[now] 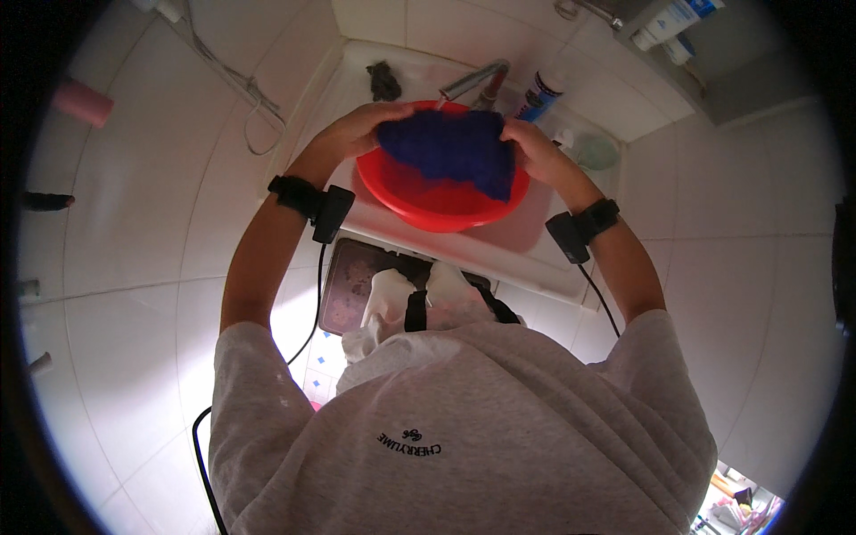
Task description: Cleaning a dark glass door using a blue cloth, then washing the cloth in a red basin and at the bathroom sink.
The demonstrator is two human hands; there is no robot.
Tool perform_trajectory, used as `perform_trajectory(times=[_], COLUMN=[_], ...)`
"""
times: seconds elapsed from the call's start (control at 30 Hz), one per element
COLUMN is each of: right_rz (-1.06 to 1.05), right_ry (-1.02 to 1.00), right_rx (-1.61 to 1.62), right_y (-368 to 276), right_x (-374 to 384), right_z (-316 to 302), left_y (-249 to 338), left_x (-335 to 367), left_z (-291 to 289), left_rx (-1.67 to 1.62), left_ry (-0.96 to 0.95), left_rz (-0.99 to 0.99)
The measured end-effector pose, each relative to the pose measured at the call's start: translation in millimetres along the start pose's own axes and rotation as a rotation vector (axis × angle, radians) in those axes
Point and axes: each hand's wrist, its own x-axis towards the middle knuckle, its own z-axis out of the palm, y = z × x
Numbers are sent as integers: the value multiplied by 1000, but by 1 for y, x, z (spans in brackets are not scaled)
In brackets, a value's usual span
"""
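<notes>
Between my two hands hangs a dark blue cloth (446, 152), spread wide over a red basin (437, 217). My left hand (366, 127) grips the cloth's left edge, its fingers partly behind the fabric. At the opposite edge, my right hand (528, 145) pinches the cloth near its upper corner. The lower right corner of the cloth droops toward the basin's rim. The basin stands in a white sink (571, 250), below a metal faucet (474, 80) whose spout reaches over the basin's far rim. How much water the basin holds is hidden by the cloth.
A dark crumpled clump (383, 82) lies on the sink's far left. A blue bottle (539, 98) and a pale green cup (596, 152) stand at the right. A shelf (758, 80) with tubes juts out at upper right. Cables run from bands on both my forearms.
</notes>
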Motion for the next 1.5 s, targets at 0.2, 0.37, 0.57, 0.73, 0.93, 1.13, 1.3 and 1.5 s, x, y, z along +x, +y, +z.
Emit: perform_trajectory(times=[0.2, 0.37, 0.57, 0.73, 0.93, 1.13, 1.3, 1.5], right_rz=[114, 142, 69, -19, 112, 132, 336, 274], right_ry=[28, 38, -140, -234, -189, 37, 94, 49], right_rx=[405, 199, 721, 804, 725, 251, 584, 577], right_y=[-23, -6, 9, 31, 29, 49, 73, 58], right_x=[-19, -19, -10, 0, -1, 9, 38, 110], right_z=[17, -2, 11, 13, 15, 5, -28, 19], left_y=[-47, -46, -23, -43, -57, -81, -36, -44], left_x=[12, 22, 25, 44, 33, 25, -22, -20], left_z=[7, 14, 79, 62, 68, 11, -37, -79], left_rx=[-226, 270, 1027, 28, 35, -107, -236, -431], left_ry=[-107, 66, 121, 30, 175, 85, 384, 585], left_rz=[-3, 28, 315, 272, -65, -213, -57, 50])
